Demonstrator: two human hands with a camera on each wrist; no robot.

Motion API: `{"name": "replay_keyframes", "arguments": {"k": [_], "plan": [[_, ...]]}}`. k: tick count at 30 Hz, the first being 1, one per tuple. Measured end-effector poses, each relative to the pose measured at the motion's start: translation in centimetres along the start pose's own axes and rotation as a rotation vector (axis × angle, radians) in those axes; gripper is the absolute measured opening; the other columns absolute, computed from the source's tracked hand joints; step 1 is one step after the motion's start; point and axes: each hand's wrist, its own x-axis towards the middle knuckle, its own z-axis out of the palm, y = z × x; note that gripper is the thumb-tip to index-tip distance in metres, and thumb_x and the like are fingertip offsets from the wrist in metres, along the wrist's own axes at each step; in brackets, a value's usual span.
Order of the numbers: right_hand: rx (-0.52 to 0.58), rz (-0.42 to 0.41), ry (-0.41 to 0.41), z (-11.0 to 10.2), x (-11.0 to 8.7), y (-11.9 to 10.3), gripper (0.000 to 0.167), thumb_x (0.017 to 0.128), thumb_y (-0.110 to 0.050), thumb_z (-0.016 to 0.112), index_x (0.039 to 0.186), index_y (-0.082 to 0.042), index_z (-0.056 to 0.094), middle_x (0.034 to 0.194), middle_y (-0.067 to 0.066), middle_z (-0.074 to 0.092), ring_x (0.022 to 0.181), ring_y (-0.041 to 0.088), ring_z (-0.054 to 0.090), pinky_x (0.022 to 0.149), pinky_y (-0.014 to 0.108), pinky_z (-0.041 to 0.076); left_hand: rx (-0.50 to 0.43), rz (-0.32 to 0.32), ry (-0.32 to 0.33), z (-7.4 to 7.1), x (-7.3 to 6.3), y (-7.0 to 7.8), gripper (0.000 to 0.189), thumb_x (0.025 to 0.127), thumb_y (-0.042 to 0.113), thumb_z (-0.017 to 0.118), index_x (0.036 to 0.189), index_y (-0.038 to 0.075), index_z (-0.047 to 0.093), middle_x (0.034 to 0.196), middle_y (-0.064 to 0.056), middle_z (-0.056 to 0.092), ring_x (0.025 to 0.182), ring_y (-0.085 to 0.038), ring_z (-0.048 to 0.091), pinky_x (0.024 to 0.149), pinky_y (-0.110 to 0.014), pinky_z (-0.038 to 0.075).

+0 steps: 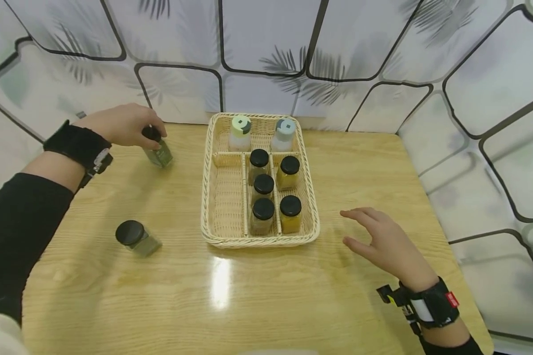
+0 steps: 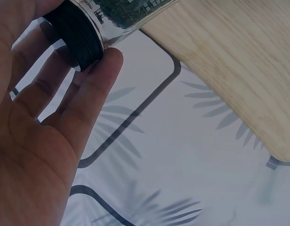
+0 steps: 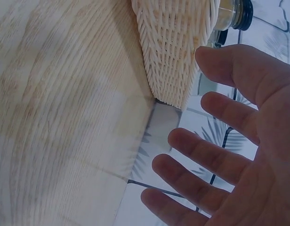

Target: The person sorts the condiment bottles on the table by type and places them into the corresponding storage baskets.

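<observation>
My left hand [image 1: 126, 125] grips a glass spice jar [image 1: 160, 154] by its black lid at the table's back left. The left wrist view shows the thumb and fingers around that lid [image 2: 76, 33]; the jar's far end is cut off there. Nearer me on the left, a second black-lidded jar [image 1: 137, 237] lies tilted on its side. In the middle stands a divided wicker basket [image 1: 224, 241] with several black-lidded jars and two white bottles. My right hand [image 1: 384, 241] hovers right of the basket, fingers extended, holding nothing; its spread fingers [image 3: 201, 165] show in the right wrist view.
In the basket, the white bottles, one with a green-topped cap [image 1: 241, 132] and one with a blue-grey cap [image 1: 284, 134], stand in the back compartment. The front left compartment [image 1: 227, 202] shows bare wicker. A patterned fabric wall [image 1: 262, 93] borders the wooden table [image 1: 266, 301].
</observation>
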Motion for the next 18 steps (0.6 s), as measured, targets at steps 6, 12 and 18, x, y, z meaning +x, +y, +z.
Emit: {"name": "replay_keyframes", "arguments": {"k": [6, 12, 18], "plan": [[0.002, -0.004, -0.008, 0.2, 0.2, 0.1, 0.057, 0.087, -0.029, 0.078, 0.139, -0.017, 0.057, 0.134, 0.007, 0.059, 0.12, 0.033, 0.057, 0.095, 0.054, 0.05, 0.032, 0.025, 0.005, -1.0, -0.2, 0.8, 0.032, 0.087, 0.02, 0.078, 0.115, 0.007, 0.072, 0.109, -0.012, 0.066, 0.094, -0.027, 0.063, 0.082, -0.047, 0.053], [0.01, -0.029, 0.018, 0.2, 0.5, 0.0, 0.057, 0.086, -0.028, 0.08, 0.138, -0.017, 0.058, 0.133, 0.006, 0.06, 0.12, 0.031, 0.058, 0.095, 0.053, 0.051, 0.043, 0.068, 0.01, -1.7, -0.1, 2.1, 0.03, 0.087, 0.019, 0.077, 0.114, 0.006, 0.072, 0.107, -0.011, 0.066, 0.094, -0.025, 0.062, 0.083, -0.046, 0.053], [0.022, -0.047, 0.016, 0.4, 0.8, -0.2, 0.057, 0.085, -0.027, 0.08, 0.137, -0.016, 0.059, 0.133, 0.004, 0.06, 0.12, 0.03, 0.058, 0.095, 0.053, 0.051, 0.043, 0.085, 0.008, -1.7, -0.2, 3.0, 0.03, 0.086, 0.019, 0.078, 0.113, 0.006, 0.072, 0.108, -0.01, 0.068, 0.097, -0.026, 0.063, 0.087, -0.047, 0.052]]}}
